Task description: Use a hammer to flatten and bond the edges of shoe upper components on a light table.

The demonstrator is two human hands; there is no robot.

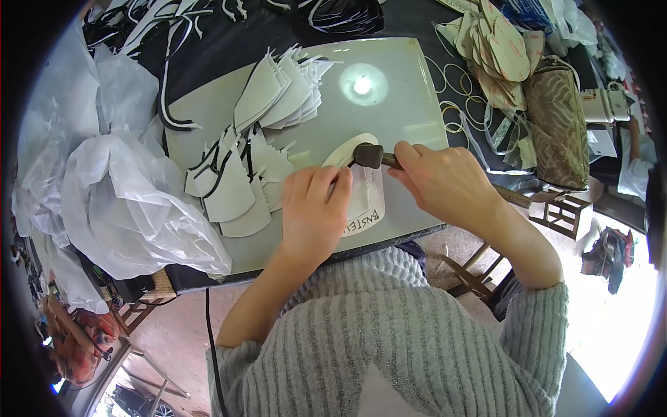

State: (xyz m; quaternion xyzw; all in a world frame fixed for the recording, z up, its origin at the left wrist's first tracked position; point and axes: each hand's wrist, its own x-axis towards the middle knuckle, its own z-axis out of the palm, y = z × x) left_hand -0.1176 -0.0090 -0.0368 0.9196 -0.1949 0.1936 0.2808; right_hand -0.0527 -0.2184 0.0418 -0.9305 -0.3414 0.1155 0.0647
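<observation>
My right hand (pixel 445 177) is closed round the handle of a hammer (pixel 367 156). The dark head rests on or just above a flat, rounded white piece (pixel 368 191) with dark lettering near its lower edge, and the handle's end sticks out beyond my wrist. My left hand (pixel 313 208) has its fingers bent and pressed together at the left edge of that piece, partly covering it. Under both hands lies a pale grey board (pixel 396 62). Left of my left hand, white cut pieces with black trim (pixel 233 187) are fanned out, with another fanned stack (pixel 278 90) behind them.
Large translucent plastic bags (pixel 132 201) crowd the left side. Black and white straps (pixel 167 76) lie at the far left. At the far right are a pile of cream sole-shaped pieces (pixel 497 45), loose yellowish bands (pixel 455 87) and a brown patterned pouch (pixel 556 125). A wooden stool (pixel 566 215) stands right.
</observation>
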